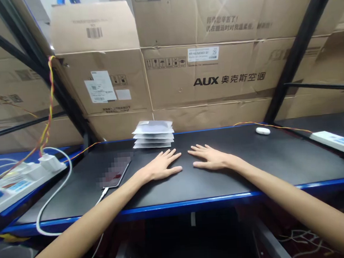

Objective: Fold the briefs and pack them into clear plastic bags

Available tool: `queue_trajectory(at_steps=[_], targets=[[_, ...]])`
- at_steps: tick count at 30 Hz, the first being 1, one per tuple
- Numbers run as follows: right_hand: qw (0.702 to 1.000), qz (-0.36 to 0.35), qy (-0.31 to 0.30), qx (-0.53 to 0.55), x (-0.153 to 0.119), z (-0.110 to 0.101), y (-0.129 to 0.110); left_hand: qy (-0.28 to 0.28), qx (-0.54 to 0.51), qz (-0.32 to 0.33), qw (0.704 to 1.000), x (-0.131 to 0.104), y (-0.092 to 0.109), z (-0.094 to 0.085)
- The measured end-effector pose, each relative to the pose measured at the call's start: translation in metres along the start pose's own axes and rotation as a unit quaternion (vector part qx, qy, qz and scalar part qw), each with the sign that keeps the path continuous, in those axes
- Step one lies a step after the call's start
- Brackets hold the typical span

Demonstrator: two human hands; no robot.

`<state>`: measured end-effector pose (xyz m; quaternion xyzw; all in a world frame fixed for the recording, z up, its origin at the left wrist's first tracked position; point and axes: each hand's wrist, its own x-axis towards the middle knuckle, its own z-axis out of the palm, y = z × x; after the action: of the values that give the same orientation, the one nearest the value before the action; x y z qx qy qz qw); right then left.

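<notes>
My left hand (162, 165) lies palm down on the black tabletop (190, 186), fingers spread, holding nothing. Opposite it, my right hand (211, 157) rests flat in the same way, its fingers apart and a gap of bare surface between the two. Just beyond my left fingertips stands a stack of thin white packets (153, 134), several high, against the back edge. To the left of my left hand is a phone (118, 174) with a blurred screen, plugged into a white cable (102, 194). A small white oval case (263, 131) sits farther back on the right.
Large cardboard sheets (174, 79) wall off the back between black metal posts (299, 49). White power strips lie at the left (25, 180) and right (334, 141), with a twisted yellow-red wire (50, 94) hanging at left. A blue edge (192, 207) borders the front.
</notes>
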<state>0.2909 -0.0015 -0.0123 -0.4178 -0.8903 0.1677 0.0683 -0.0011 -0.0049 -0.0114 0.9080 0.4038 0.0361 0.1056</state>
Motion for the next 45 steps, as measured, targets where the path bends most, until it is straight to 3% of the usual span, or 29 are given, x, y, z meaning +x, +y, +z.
queue_trajectory(at_steps=[13, 20, 24, 26, 29, 35, 40, 45], targets=[[1.0, 0.004, -0.004, 0.004, 0.0, 0.0, 0.0, 0.022, 0.018, 0.011, 1.0, 0.001, -0.003, -0.001], [1.0, 0.01, -0.005, -0.002, 0.0, -0.001, -0.001, 0.211, 0.065, 0.066, 0.973, 0.008, -0.016, -0.012], [1.0, 0.002, -0.001, 0.006, 0.001, 0.0, 0.002, 0.362, 0.115, 0.039, 0.924, 0.014, -0.038, -0.034], [1.0, 0.0, 0.0, 0.007, 0.001, 0.0, 0.004, 0.391, 0.153, 0.006, 0.908, 0.017, -0.049, -0.047], [1.0, 0.002, -0.003, 0.003, 0.0, -0.001, 0.005, 0.377, 0.194, -0.044, 0.904, 0.026, -0.062, -0.062], [1.0, -0.001, -0.007, 0.008, -0.001, -0.004, 0.003, 0.269, 0.238, -0.089, 0.929, 0.043, -0.075, -0.072], [1.0, 0.001, -0.013, 0.012, -0.004, -0.006, 0.002, 0.321, 0.257, -0.082, 0.908, 0.04, -0.064, -0.07], [1.0, 0.021, -0.009, 0.016, -0.01, -0.012, 0.012, 0.377, 0.284, 0.017, 0.881, 0.024, -0.025, -0.057]])
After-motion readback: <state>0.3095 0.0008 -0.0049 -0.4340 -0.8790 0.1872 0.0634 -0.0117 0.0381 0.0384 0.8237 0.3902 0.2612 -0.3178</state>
